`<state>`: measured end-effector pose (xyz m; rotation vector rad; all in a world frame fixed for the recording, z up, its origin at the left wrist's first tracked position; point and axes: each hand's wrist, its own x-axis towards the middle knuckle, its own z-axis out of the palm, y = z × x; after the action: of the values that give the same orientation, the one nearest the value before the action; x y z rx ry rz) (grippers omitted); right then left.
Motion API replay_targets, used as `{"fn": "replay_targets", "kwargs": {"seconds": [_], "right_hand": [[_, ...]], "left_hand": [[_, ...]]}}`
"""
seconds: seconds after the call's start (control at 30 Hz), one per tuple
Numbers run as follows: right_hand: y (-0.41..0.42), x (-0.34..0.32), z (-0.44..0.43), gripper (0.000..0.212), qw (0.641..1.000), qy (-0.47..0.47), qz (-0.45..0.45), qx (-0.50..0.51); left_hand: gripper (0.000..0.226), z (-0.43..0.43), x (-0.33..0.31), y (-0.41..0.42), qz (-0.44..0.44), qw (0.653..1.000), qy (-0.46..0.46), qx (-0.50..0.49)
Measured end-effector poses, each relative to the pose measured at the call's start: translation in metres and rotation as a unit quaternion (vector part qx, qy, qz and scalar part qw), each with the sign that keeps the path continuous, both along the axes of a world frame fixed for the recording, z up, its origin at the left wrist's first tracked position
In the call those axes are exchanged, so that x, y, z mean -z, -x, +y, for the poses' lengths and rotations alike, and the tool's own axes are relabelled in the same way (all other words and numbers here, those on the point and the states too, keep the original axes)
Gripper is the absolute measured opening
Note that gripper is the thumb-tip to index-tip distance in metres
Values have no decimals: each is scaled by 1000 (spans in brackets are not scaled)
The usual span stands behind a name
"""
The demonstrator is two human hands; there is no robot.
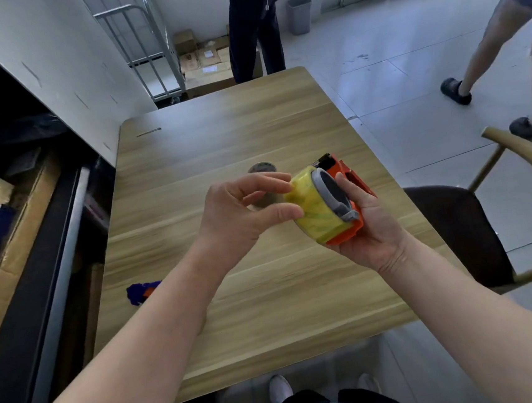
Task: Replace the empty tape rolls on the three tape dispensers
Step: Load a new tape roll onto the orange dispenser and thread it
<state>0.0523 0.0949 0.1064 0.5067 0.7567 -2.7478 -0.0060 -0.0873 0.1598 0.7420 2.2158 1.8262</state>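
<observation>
Yellow tape roll sits on the orange dispenser, which our right hand grips from beneath, fingers curled round the frame. Our left hand is just beside it, thumb and forefinger pinching the outer wrap. The roll's axis points away from that hand, so we judge it better placed to pick up the tape end.

Soft, even daylight brightens the desk, with pale glare on the floor beyond its far right corner. Left of the desk the shelves sit dim. Lines bow near the frame edges; everything looks slightly soft.
</observation>
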Motion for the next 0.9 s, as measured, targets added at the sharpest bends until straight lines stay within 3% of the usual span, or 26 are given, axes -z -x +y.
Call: {"fn": "replay_targets", "kwargs": {"seconds": [0.2, 0.3, 0.5, 0.8, 0.9], "right_hand": [[3, -1, 2, 45, 1000, 4, -8, 5], [4, -1, 3, 44, 1000, 2, -10, 14], [5, 4, 6, 42, 1000, -15, 4, 25], [-4, 3, 5, 44, 996, -33, 51, -62], [-6, 11, 9, 61, 992, -34, 61, -101]], "left_hand": [[17, 7, -1, 1, 145, 988, 53, -18], [9, 9, -1, 5, 260, 958, 117, -32], [19, 13, 1, 4, 382, 898, 214, -34], [12, 11, -1, 5, 313, 914, 260, 9], [10, 10, -6, 3, 302, 912, 277, 36]]}}
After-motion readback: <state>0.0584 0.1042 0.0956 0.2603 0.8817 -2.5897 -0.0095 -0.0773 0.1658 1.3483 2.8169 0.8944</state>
